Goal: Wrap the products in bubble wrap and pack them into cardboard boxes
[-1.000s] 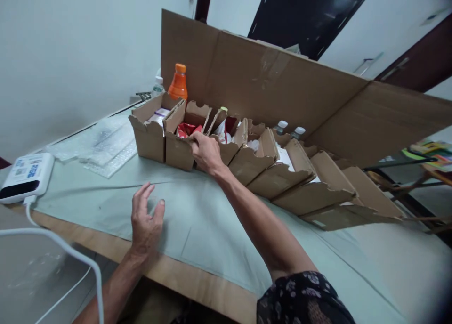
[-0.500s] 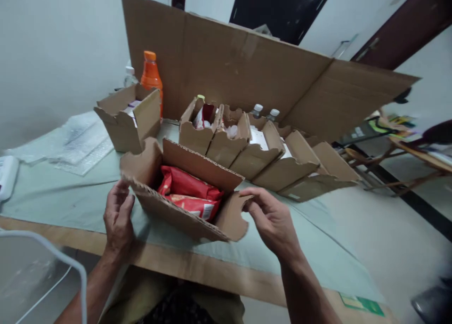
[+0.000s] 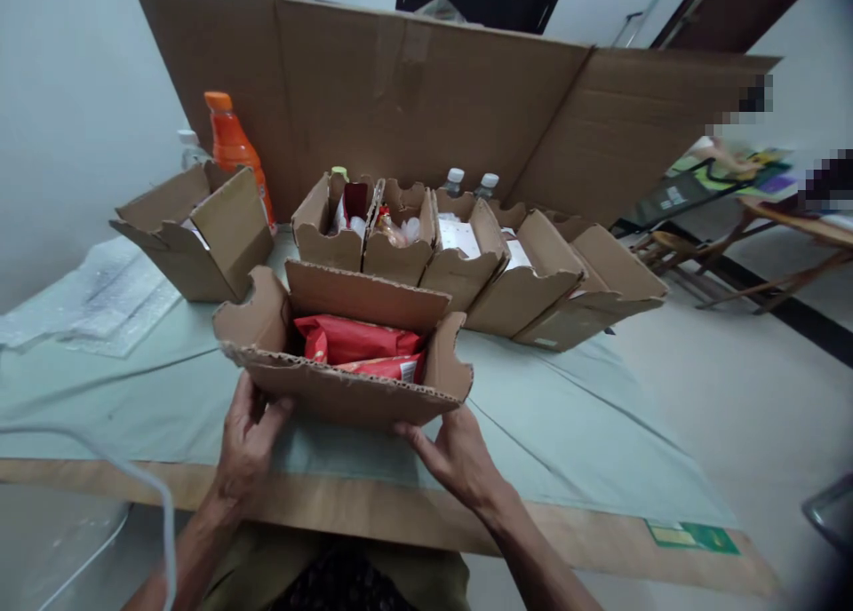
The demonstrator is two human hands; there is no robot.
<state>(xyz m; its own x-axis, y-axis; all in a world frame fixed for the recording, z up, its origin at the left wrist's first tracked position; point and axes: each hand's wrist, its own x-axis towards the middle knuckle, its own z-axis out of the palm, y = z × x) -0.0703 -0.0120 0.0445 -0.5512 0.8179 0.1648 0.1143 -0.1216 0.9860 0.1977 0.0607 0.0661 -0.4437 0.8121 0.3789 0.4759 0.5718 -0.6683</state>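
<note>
An open cardboard box (image 3: 346, 393) sits near the table's front edge, directly before me. Red snack packets (image 3: 356, 343) lie inside it. My left hand (image 3: 248, 442) grips the box's lower left corner, thumb up against the front wall. My right hand (image 3: 457, 456) holds the lower right corner from beneath, fingers reaching under the front wall. The box's flaps stand up with scalloped cut-outs.
A row of several open cardboard boxes (image 3: 466, 265) with small items stands behind, one more box (image 3: 193, 238) at the left. An orange bottle (image 3: 233, 149) and a tall cardboard sheet (image 3: 433, 105) stand at the back. Bubble wrap (image 3: 86, 300) lies left, a white cable (image 3: 99, 469) crosses the near left.
The box with red packets was pulled out of the row to the table's front edge. Both hands moved from its side flaps down to its lower front corners.
</note>
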